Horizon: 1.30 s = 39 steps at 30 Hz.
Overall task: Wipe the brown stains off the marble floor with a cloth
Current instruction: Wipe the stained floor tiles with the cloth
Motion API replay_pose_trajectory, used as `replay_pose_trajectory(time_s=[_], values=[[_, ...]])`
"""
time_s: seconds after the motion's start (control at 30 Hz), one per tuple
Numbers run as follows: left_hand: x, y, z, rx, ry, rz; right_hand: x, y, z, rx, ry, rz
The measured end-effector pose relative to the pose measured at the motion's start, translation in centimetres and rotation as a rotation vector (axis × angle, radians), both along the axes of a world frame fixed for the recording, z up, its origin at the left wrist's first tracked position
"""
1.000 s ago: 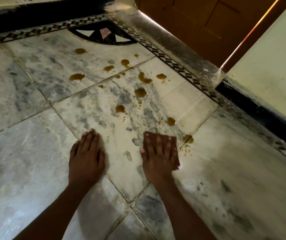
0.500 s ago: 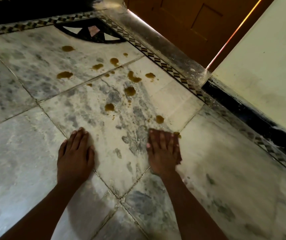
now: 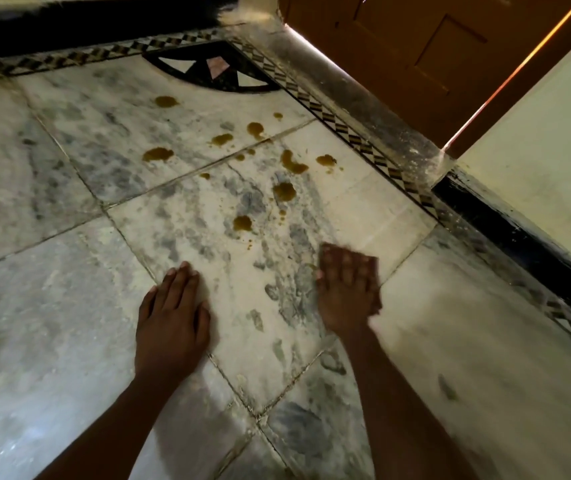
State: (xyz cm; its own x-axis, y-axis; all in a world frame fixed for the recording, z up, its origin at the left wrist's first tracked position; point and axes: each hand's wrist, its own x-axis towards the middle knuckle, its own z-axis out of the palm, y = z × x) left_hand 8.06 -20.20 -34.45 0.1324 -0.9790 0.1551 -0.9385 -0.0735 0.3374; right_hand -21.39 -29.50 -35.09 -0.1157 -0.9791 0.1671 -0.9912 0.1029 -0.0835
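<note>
My right hand (image 3: 344,292) lies flat with straight fingers on a brown cloth (image 3: 375,289), pressing it onto the marble floor (image 3: 69,306); only the cloth's right edge shows past the hand. My left hand (image 3: 171,320) rests flat on the floor to the left, holding nothing. Several brown stains spread ahead of the hands, the nearest one (image 3: 242,223) a little beyond the cloth, others such as a larger blot (image 3: 284,190) and a far spot (image 3: 166,101) further off.
A patterned border strip (image 3: 353,136) and a raised stone threshold (image 3: 363,98) run diagonally on the right, with a wooden door (image 3: 415,46) behind. A pale wall (image 3: 536,150) with a black skirting (image 3: 519,230) stands at right. A dark inlay (image 3: 207,69) fills the far corner.
My right hand slid the cloth forward and to the right; the two stains nearest it are no longer visible. My left hand stayed planted.
</note>
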Motion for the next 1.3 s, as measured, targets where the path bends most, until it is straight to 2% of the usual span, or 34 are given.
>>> replay_pose_trajectory(time_s=[0.07,0.13,0.2,0.23,0.33,0.4,0.47,0.5,0.57,0.63,0.73,0.83,0.87,0.9,1.0,1.1,1.17,1.23,1.3], values=[[0.2,0.0,0.0,0.003,-0.001,-0.001,3.2,4.0,0.8,0.075,0.041,0.271],[0.2,0.0,0.0,0.009,-0.005,-0.005,3.2,8.4,1.7,0.15,-0.012,0.393],[0.2,-0.1,-0.1,0.011,-0.005,-0.001,0.8,10.0,1.6,0.153,-0.033,0.326],[0.2,-0.1,-0.1,0.009,-0.005,-0.002,-0.6,9.3,1.5,0.171,-0.035,0.217],[0.0,-0.2,-0.1,0.009,-0.024,-0.001,-2.1,2.4,1.8,0.153,-0.101,-0.111],[0.0,-0.2,-0.1,0.01,-0.036,0.008,0.3,-2.1,2.2,0.29,-0.159,-0.129],[-0.1,-0.3,0.0,0.017,-0.032,0.007,3.4,-3.5,1.9,0.312,-0.151,0.011],[-0.1,-0.1,0.0,0.02,-0.028,0.009,4.7,-2.4,1.6,0.259,-0.106,0.128],[0.0,-0.1,0.1,0.016,-0.035,0.012,6.1,2.6,1.1,0.163,-0.005,0.38],[0.0,-0.2,0.0,0.009,-0.043,0.01,4.6,8.2,1.6,0.159,-0.008,0.497],[0.0,-0.2,-0.1,0.023,-0.072,0.004,-0.7,10.3,1.5,0.122,-0.043,0.279],[0.0,-0.2,-0.1,0.027,-0.09,0.006,-2.6,5.4,0.8,0.15,-0.116,-0.146],[-0.1,-0.2,-0.1,0.023,-0.084,0.011,-2.3,3.2,0.7,0.147,-0.153,-0.224],[-0.1,-0.2,0.0,0.025,-0.075,0.011,-1.3,1.2,0.8,0.151,-0.174,-0.232],[-0.1,-0.1,0.0,0.033,-0.064,0.003,3.3,-1.3,0.7,0.244,-0.122,-0.069],[0.0,0.0,0.1,0.05,-0.063,0.011,6.0,4.6,0.8,0.181,-0.038,0.274],[-0.1,-0.2,0.2,0.049,-0.07,0.01,3.9,10.2,1.5,0.164,-0.054,0.413],[-0.1,-0.3,0.1,0.051,-0.085,0.006,0.0,13.2,1.5,0.181,-0.081,0.294],[-0.1,-0.2,0.0,0.045,-0.099,0.011,-3.6,12.0,0.9,0.217,-0.079,-0.001]])
